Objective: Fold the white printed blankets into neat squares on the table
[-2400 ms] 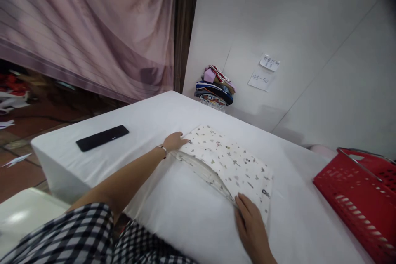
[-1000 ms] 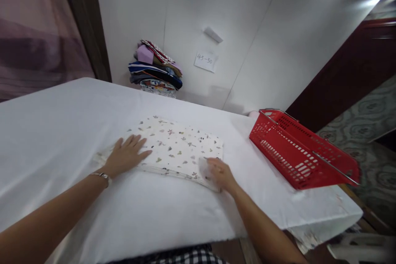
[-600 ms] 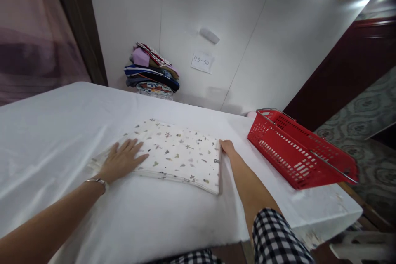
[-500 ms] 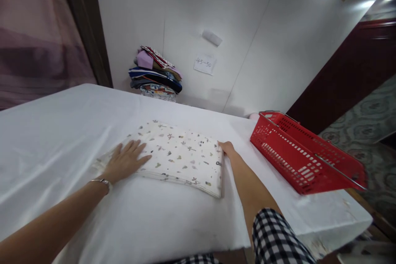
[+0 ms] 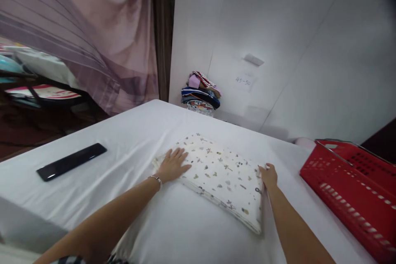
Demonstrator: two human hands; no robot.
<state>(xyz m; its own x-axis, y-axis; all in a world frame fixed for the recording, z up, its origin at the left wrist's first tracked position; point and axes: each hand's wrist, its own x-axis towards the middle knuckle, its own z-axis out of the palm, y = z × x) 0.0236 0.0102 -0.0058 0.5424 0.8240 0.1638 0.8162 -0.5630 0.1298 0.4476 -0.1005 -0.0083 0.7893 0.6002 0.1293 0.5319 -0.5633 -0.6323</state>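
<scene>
A folded white cloth (image 5: 221, 177) printed with small leaves and plants lies flat on the white-covered table (image 5: 185, 231). My left hand (image 5: 172, 165) rests palm down with fingers spread on the cloth's left end, a bracelet at the wrist. At the opposite end, my right hand (image 5: 269, 177) has its fingers curled against the right edge of the cloth, closed on it near the far corner. Part of its grip is hidden behind the hand.
A red plastic basket (image 5: 352, 194) with metal handles stands to the right. A black phone-like slab (image 5: 72, 161) lies at left. Folded clothes (image 5: 201, 93) are stacked at the back by the wall, near a paper marked 45-50 (image 5: 244, 81). A pink curtain (image 5: 130, 41) hangs behind.
The view has swung left, so the black slab and more curtain now show and the basket is partly cut off. Both hands stay at the same ends of the cloth.
</scene>
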